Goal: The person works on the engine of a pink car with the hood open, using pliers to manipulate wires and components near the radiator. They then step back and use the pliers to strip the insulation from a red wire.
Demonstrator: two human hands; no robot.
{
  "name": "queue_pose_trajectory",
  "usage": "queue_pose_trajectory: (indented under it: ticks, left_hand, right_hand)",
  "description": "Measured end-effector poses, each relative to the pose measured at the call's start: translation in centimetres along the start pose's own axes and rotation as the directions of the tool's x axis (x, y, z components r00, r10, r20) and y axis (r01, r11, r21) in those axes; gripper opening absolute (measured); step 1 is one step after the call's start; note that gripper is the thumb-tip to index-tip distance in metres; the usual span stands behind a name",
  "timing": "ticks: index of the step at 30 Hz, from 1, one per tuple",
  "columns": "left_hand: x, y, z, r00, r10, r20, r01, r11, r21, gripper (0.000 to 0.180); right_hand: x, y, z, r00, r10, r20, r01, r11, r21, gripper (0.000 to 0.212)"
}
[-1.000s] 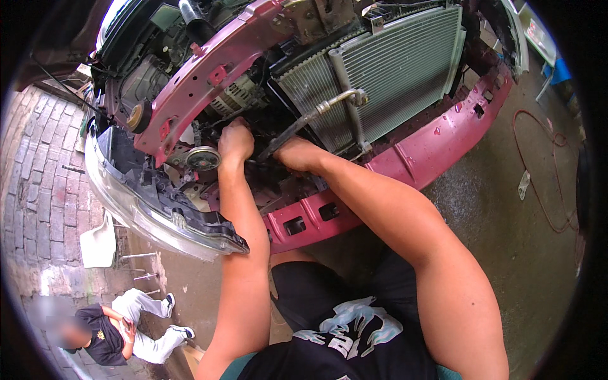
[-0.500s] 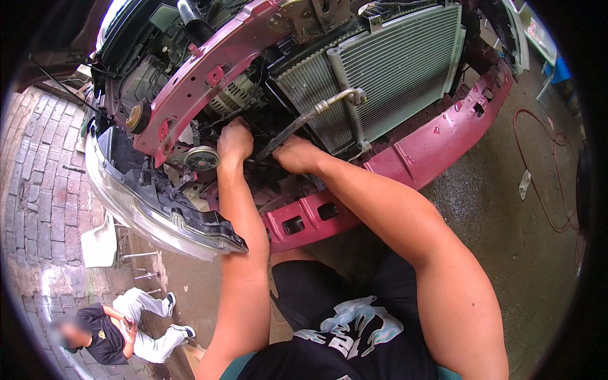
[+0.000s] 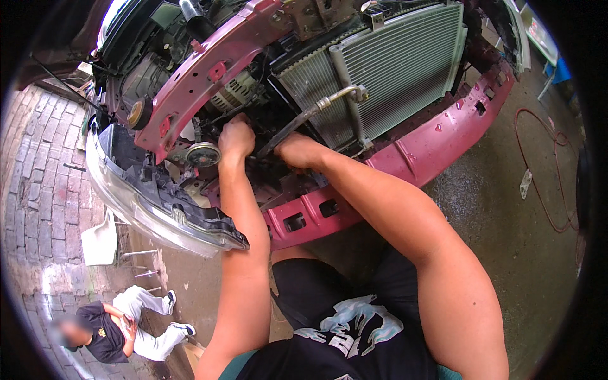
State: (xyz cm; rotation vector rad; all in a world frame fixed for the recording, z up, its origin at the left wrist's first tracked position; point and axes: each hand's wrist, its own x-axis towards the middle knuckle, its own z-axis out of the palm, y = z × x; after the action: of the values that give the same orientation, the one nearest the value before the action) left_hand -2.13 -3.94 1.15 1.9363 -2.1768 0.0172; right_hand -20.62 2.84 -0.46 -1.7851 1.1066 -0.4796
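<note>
While both forearms reach into the opened front of a car, the finned condenser point(image 3: 405, 73) stands upright to the right of the working area. Just off its lower left corner, the right hand point(image 3: 299, 152) is curled beside a dark hose point(image 3: 288, 134), whose bent metal end meets a fitting on the condenser's face; whether its fingers clamp anything cannot be told. Farther left of the condenser, the left hand point(image 3: 237, 139) is closed into a loose fist, its fingertips hidden, so its grip cannot be told either. Beyond that hand from the condenser lie a round metal disc point(image 3: 203, 154) and a clear-lensed headlight point(image 3: 168, 218). Beneath the condenser runs a pink bumper beam point(image 3: 437, 136), and left of it sits a silver alternator point(image 3: 235, 95).
</note>
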Motion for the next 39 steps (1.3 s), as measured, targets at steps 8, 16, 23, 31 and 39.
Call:
queue_pose_trajectory:
  ticks: [8, 16, 23, 31, 39]
  left_hand:
    - [-0.1, 0.2, -0.2, 1.0, -0.025, 0.016, 0.025, 0.999, 0.02, 0.021]
    - [-0.2, 0.5, -0.4, 0.999, -0.038, 0.01, 0.038, 0.999, 0.0, 0.022]
    - [-0.1, 0.3, -0.2, 1.0, -0.028, -0.008, 0.028, 1.0, -0.005, 0.022]
    - [-0.3, 0.3, -0.4, 1.0, -0.018, 0.016, 0.018, 1.0, 0.003, 0.023]
    - [-0.3, 0.7, -0.4, 0.999, -0.033, 0.022, 0.032, 0.999, 0.023, 0.023]
  right_hand:
    - [0.9, 1.2, 0.7, 0.997, -0.056, -0.05, 0.055, 0.998, -0.025, 0.035]
    - [-0.1, 0.4, 0.1, 0.993, -0.104, -0.047, 0.096, 0.982, -0.164, 0.037]
    - [-0.7, 0.1, 0.8, 0.977, -0.058, -0.204, 0.042, 0.996, -0.082, 0.039]
    - [-0.4, 0.5, 0.6, 0.988, -0.074, -0.137, 0.049, 0.983, -0.178, 0.041]
    - [1.0, 1.8, 1.4, 0.983, -0.001, -0.181, -0.018, 0.995, -0.103, 0.045]
